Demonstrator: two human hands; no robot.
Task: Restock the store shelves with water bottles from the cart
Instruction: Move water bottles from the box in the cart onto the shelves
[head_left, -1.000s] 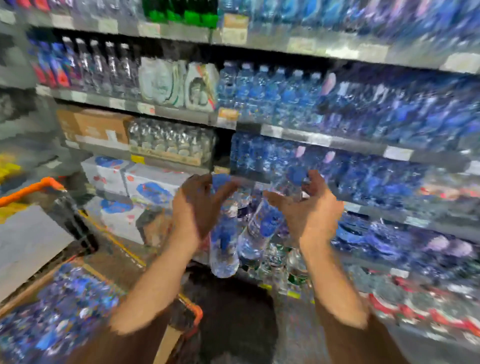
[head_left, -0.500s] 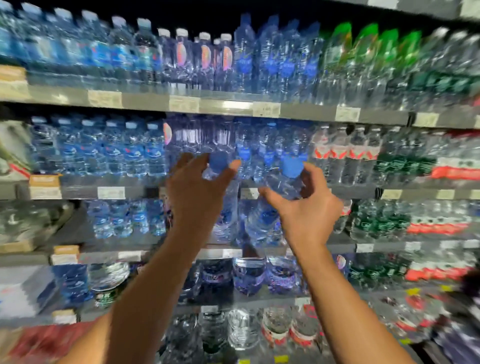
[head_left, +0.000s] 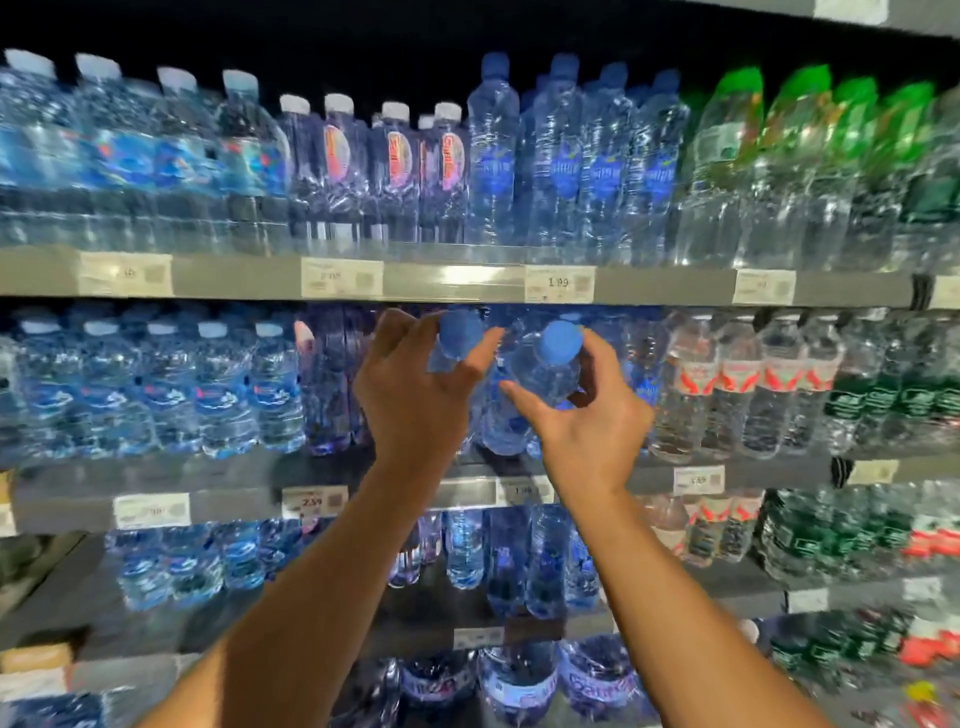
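Both arms reach up to the second shelf (head_left: 218, 480) from the top. My left hand (head_left: 415, 400) grips the neck of a clear water bottle with a blue cap (head_left: 458, 332). My right hand (head_left: 587, 421) holds a second blue-capped bottle (head_left: 550, 369) by its shoulder, just right of the first. The two bottles sit side by side at the shelf's front, in the row of matching blue-labelled bottles; their lower halves are hidden behind my hands. The cart is out of view.
The top shelf (head_left: 457, 280) holds blue-capped, white-capped and green-capped bottles. Left of my hands stand smaller blue-labelled bottles (head_left: 218, 384); to the right, red-labelled (head_left: 737, 379) and dark green-labelled bottles (head_left: 904, 400). Lower shelves carry more bottles. Price tags (head_left: 558, 283) line the shelf edges.
My view rose from the cart and lower shelves to the upper shelves. Both hands lifted their bottles upward and forward to the second shelf.
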